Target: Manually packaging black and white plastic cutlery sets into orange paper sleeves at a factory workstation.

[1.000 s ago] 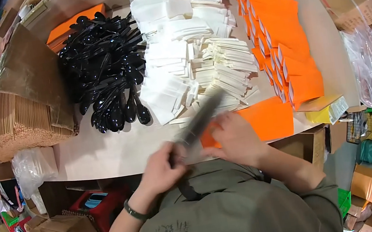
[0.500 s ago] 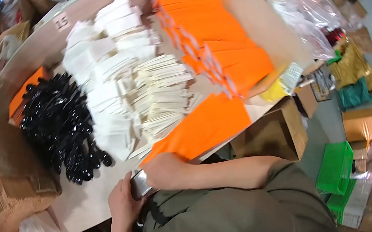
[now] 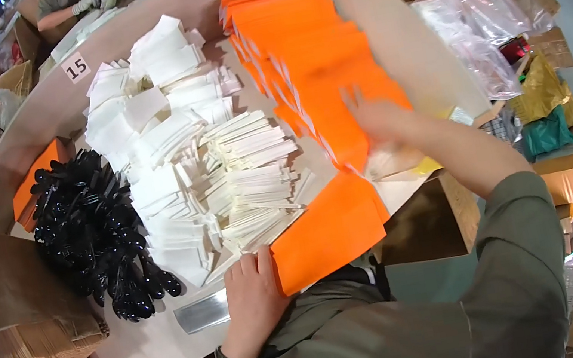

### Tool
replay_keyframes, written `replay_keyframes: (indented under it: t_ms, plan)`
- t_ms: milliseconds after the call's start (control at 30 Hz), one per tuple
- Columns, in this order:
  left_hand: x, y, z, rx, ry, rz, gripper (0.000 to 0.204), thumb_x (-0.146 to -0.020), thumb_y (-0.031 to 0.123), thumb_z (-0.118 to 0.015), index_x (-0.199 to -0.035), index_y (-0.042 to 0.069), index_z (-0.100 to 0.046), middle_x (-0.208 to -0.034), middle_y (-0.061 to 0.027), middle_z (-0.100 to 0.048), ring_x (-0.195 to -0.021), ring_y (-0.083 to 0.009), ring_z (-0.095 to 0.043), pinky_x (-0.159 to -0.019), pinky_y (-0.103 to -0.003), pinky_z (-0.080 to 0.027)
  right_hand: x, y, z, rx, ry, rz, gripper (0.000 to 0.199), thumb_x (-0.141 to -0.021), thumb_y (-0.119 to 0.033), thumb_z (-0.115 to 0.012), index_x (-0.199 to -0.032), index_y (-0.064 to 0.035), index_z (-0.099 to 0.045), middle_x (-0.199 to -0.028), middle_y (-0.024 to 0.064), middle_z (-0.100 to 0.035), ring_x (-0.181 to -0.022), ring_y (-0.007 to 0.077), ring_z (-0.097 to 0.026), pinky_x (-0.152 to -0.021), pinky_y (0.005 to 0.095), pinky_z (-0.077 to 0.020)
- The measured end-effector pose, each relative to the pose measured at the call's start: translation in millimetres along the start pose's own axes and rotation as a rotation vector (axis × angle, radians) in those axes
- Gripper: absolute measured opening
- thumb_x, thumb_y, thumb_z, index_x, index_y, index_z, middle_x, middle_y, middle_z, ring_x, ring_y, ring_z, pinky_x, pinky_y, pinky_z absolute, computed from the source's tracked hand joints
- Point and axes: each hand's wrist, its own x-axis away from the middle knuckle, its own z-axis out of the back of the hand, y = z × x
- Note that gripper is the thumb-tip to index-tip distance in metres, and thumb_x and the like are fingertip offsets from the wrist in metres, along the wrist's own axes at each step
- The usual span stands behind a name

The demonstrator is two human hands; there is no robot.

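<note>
We see the left hand (image 3: pixel 255 296) at the near edge of the table (image 3: pixel 134 352), its fingers together along the left end of a flat orange piece (image 3: pixel 329 229); the thumb is hidden, so we cannot tell whether it pinches or only presses, but we judge that it steadies the piece; a shiny grey strip (image 3: pixel 199 313) juts out left of that hand, its right end hidden, and we cannot tell if it too is held.

The right hand (image 3: pixel 379 118), well apart from the left, reaches over the near part of the orange stack (image 3: pixel 304 36); it is blurred, so we cannot tell whether its fingers close on anything; the stack's pieces overlap lengthwise, which probably leaves each edge easy to pick.

Left of the stack we find cream packets (image 3: pixel 253 162), then white packets (image 3: pixel 154 156), then black cutlery (image 3: pixel 94 226); we take this sorting by kind as a way to keep every pile within reach.

The orange piece lies near and right of the left hand, below the stack; it looks smooth, bright and roughly rectangular, slightly tilted; the stacked ones show pale edges on their left.
</note>
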Motion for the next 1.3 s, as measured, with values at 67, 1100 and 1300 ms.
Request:
replay_keyframes:
  t_ms: [67,1100,1300]
  plan:
    - [11.7,-9.0,-6.5,0.026,0.093,-0.01,0.071,-0.064,0.025,-0.084,-0.124,0.005,-0.051,-0.109,-0.0147,-0.058,-0.102,-0.0333,-0.057,-0.087,-0.043,-0.045,-34.2,6.6,7.0,-0.174,0.451,-0.003,0.122,-0.068,-0.026,-0.086,-0.155,0.0044,-0.006,-0.139,0.0404,-0.04,-0.078,0.0396,-0.07,-0.066,0.0471,-0.0576]
    - [125.4,-142.8,31.7,0.234,0.733,0.468,0.03,-0.085,0.013,-0.069,-0.113,0.005,-0.064,-0.107,-0.014,-0.064,-0.092,-0.0345,-0.064,-0.077,-0.041,-0.052,24.5,-187.2,101.6,-0.759,0.532,0.186,0.015,-0.083,-0.015,-0.07,-0.086,-0.0019,-0.064,-0.079,0.0167,-0.063,-0.074,0.0329,-0.063,-0.067,0.04,-0.0491]
    - [102.6,-202.0,57.3,0.192,0.827,0.39,0.024,-0.084,0.008,-0.07,-0.107,0.008,-0.066,-0.1,-0.0114,-0.063,-0.091,-0.0348,-0.063,-0.075,-0.041,-0.053,16.2,-210.1,129.9,-0.648,0.68,0.144,0.011,-0.085,-0.013,-0.068,-0.088,-0.0028,-0.065,-0.083,0.0176,-0.064,-0.079,0.0357,-0.062,-0.07,0.0419,-0.0494]
